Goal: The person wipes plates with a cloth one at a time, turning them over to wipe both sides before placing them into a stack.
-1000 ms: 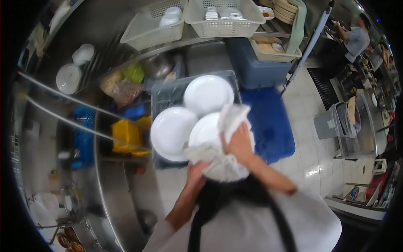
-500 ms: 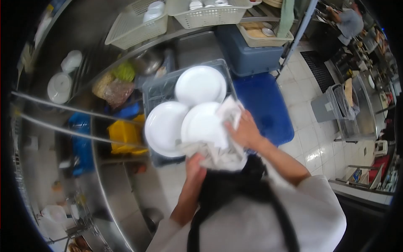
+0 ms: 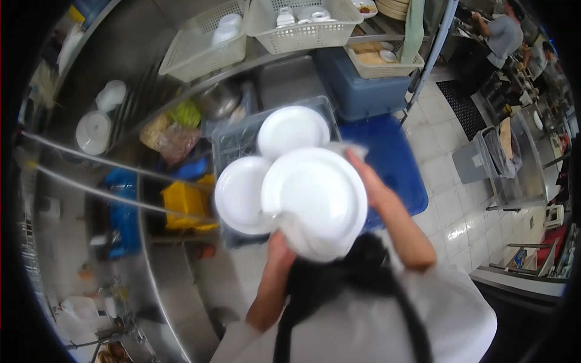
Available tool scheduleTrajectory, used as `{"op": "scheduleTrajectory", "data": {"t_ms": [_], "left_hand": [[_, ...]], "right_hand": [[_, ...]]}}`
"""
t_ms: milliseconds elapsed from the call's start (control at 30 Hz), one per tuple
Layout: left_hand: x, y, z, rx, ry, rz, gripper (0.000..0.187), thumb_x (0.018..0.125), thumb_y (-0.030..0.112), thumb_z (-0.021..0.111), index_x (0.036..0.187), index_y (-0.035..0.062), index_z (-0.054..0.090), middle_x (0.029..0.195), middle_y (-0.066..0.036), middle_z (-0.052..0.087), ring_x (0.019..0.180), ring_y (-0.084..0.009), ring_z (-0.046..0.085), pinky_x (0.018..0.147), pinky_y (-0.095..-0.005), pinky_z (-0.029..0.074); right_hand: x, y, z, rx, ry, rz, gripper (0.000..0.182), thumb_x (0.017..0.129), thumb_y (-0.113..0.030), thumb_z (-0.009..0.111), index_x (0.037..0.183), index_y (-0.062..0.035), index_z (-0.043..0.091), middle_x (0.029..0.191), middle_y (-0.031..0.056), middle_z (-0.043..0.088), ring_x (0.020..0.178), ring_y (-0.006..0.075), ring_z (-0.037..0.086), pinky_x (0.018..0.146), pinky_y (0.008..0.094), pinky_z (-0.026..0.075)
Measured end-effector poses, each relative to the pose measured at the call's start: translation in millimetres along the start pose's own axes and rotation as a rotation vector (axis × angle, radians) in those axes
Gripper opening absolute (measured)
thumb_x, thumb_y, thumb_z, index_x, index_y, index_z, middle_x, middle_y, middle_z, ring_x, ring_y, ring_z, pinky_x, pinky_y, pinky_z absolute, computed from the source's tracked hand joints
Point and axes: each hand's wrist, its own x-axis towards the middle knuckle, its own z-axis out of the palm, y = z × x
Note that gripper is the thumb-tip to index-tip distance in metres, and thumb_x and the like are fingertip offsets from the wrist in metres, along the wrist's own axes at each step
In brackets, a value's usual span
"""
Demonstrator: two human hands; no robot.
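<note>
I hold a white plate (image 3: 315, 196) up in front of my chest, its round face toward the camera. My left hand (image 3: 279, 242) grips its lower left edge through a white cloth (image 3: 308, 241) that bunches below the plate. My right hand (image 3: 370, 180) holds the plate's right rim from behind, fingers partly hidden. Two more white plates lie below in a grey crate (image 3: 233, 136): one at the left (image 3: 239, 193), one farther back (image 3: 292, 130).
A blue bin (image 3: 390, 160) stands right of the crate. Shelves above hold white baskets (image 3: 302, 27) with cups and bowls. A steel counter (image 3: 163, 266) runs along the left. Grey bins (image 3: 487, 163) stand on the tiled floor at right; people work at far right.
The plate has turned up and toward the camera, now covering most of the cloth. My right hand slid from wiping the plate's face to its right rim.
</note>
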Motion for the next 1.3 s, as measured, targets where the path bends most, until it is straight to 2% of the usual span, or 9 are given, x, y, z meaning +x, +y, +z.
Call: {"op": "scheduleTrajectory", "data": {"t_ms": [267, 467, 667, 733, 800, 933, 1000, 1100, 1300], "left_hand": [[19.3, 30.5, -7.6, 0.705, -0.071, 0.382, 0.048, 0.1, 0.032, 0.042, 0.134, -0.0031, 0.041, 0.129, -0.016, 0.054, 0.114, -0.0284, 0.057, 0.096, -0.0387, 0.05], [23.2, 20.2, 11.4, -0.06, -0.018, -0.079, 0.044, 0.1, 0.027, 0.045, 0.135, 0.0013, 0.042, 0.123, -0.012, 0.058, 0.112, -0.0257, 0.057, 0.095, -0.0377, 0.048], [24.4, 39.0, -10.1, 0.134, 0.08, 0.198, 0.046, 0.099, 0.026, 0.042, 0.137, 0.0004, 0.04, 0.133, -0.015, 0.051, 0.118, -0.0287, 0.055, 0.097, -0.0431, 0.048], [19.0, 38.4, -13.2, 0.114, 0.057, 0.187, 0.046, 0.099, 0.026, 0.042, 0.137, 0.0008, 0.039, 0.133, -0.015, 0.051, 0.118, -0.029, 0.054, 0.098, -0.0431, 0.048], [17.5, 44.9, -8.7, 0.098, 0.014, 0.181, 0.046, 0.099, 0.025, 0.042, 0.138, 0.0011, 0.039, 0.134, -0.015, 0.05, 0.118, -0.0293, 0.054, 0.099, -0.0431, 0.047], [34.3, 61.4, -15.8, 0.378, -0.186, 0.163, 0.045, 0.099, 0.025, 0.042, 0.137, 0.0019, 0.039, 0.134, -0.016, 0.05, 0.12, -0.0303, 0.053, 0.1, -0.0445, 0.046], [51.0, 63.0, -9.7, 0.402, -0.223, 0.171, 0.047, 0.099, 0.027, 0.042, 0.138, 0.002, 0.039, 0.134, -0.017, 0.05, 0.12, -0.0307, 0.052, 0.1, -0.0451, 0.045], [61.9, 49.9, 25.9, -0.022, -0.082, 0.184, 0.055, 0.096, 0.04, 0.042, 0.136, 0.0013, 0.043, 0.132, -0.016, 0.052, 0.118, -0.0311, 0.054, 0.099, -0.0449, 0.045], [66.3, 28.0, -1.1, 0.016, -0.074, 0.217, 0.054, 0.096, 0.04, 0.043, 0.134, 0.0022, 0.045, 0.129, -0.016, 0.054, 0.115, -0.0286, 0.057, 0.096, -0.0417, 0.049]], "right_hand": [[-77.7, 60.4, 30.4, 0.089, -0.348, -0.152, 0.073, 0.097, -0.058, 0.031, 0.151, -0.0102, 0.017, 0.155, 0.0102, 0.02, 0.14, 0.0254, 0.028, 0.114, 0.0431, 0.026], [-25.8, 16.2, 71.6, 0.047, -0.108, -0.076, 0.058, 0.099, -0.046, 0.041, 0.138, -0.0035, 0.044, 0.136, 0.0124, 0.051, 0.123, 0.0262, 0.049, 0.105, 0.04, 0.039], [-55.8, 55.7, 35.9, 0.33, -0.309, 0.015, 0.062, 0.097, -0.05, 0.042, 0.139, -0.0047, 0.042, 0.138, 0.0141, 0.048, 0.125, 0.0247, 0.047, 0.106, 0.0413, 0.038], [-63.3, 46.3, 22.9, 0.196, -0.261, -0.127, 0.055, 0.096, -0.037, 0.052, 0.137, -0.0012, 0.043, 0.133, 0.0142, 0.053, 0.12, 0.0261, 0.051, 0.103, 0.041, 0.04], [-73.7, 17.6, 28.9, -0.815, -0.197, -0.444, 0.049, 0.089, -0.019, 0.062, 0.132, 0.0009, 0.047, 0.124, 0.0129, 0.058, 0.113, 0.0262, 0.056, 0.098, 0.0371, 0.044], [-84.3, -13.3, 48.5, -1.085, -0.132, -0.48, 0.048, 0.082, -0.009, 0.068, 0.125, 0.0042, 0.05, 0.113, 0.013, 0.062, 0.103, 0.0211, 0.06, 0.091, 0.0328, 0.047], [-86.4, -27.5, 61.1, -1.19, -0.223, -0.456, 0.045, 0.089, -0.018, 0.065, 0.127, 0.0027, 0.05, 0.112, 0.0111, 0.063, 0.101, 0.0189, 0.061, 0.089, 0.0325, 0.048], [-51.4, 34.9, 16.6, -0.118, -0.041, -0.405, 0.063, 0.1, -0.05, 0.036, 0.136, 0.0007, 0.044, 0.13, 0.0097, 0.054, 0.118, 0.0206, 0.052, 0.102, 0.0331, 0.04], [-71.8, 94.9, -5.9, -0.779, -0.187, -0.69, 0.063, 0.101, -0.04, 0.02, 0.144, 0.0052, 0.027, 0.151, 0.0186, 0.027, 0.142, 0.0295, 0.021, 0.116, 0.0375, 0.013]]}}
